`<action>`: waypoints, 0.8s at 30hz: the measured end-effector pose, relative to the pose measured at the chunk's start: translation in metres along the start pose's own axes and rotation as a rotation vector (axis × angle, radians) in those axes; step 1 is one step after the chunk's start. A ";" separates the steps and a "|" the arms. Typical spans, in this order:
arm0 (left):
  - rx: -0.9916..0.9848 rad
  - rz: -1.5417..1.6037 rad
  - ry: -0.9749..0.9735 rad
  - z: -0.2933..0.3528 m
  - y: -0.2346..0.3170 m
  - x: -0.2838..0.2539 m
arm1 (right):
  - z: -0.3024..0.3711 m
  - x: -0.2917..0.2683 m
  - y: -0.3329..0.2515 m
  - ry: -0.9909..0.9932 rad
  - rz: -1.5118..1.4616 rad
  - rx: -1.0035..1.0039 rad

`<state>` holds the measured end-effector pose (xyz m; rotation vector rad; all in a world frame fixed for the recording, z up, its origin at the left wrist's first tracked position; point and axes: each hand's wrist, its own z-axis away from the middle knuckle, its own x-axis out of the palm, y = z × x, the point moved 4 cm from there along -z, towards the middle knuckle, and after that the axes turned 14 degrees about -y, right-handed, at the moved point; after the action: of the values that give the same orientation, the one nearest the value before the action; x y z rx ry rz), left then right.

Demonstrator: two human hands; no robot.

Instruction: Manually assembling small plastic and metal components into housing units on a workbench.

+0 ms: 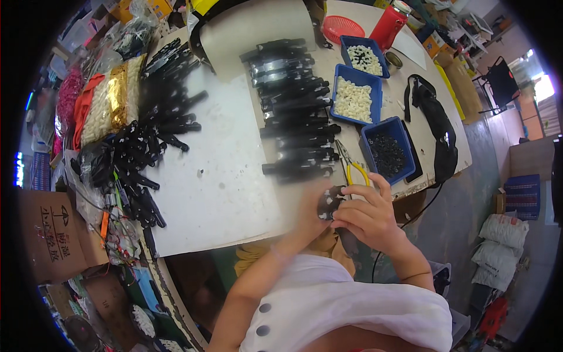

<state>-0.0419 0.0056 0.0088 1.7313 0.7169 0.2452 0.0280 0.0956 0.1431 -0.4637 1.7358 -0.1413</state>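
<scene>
Near the table's front edge I hold a short black bundle with white spots at its end, which looks like the end of a folded umbrella. My left hand, smeared by motion, is closed around its left side. From the right, my right hand pinches its edge with thumb and fingertips. Just beyond my hands, pliers with yellow handles lie open-jawed on the table. A long row of similar slim black bundles runs away from me, left of the pliers.
Three blue bins stand at the right: one of black rings, two of small white pieces. Behind them are a red thermos and a red basket. A black pouch lies right. More black bundles pile up left.
</scene>
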 end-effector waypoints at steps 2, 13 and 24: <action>0.006 0.026 -0.013 -0.002 0.003 0.000 | -0.003 0.001 0.001 -0.005 -0.017 0.014; 0.005 -0.063 0.007 -0.004 0.005 0.001 | -0.008 -0.006 0.004 -0.171 0.159 -0.134; 0.067 -0.175 0.000 0.001 -0.009 0.007 | -0.032 -0.005 -0.033 -0.532 0.689 -0.187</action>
<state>-0.0385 0.0102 -0.0009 1.7198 0.8803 0.1013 0.0056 0.0628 0.1656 -0.0056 1.2962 0.5921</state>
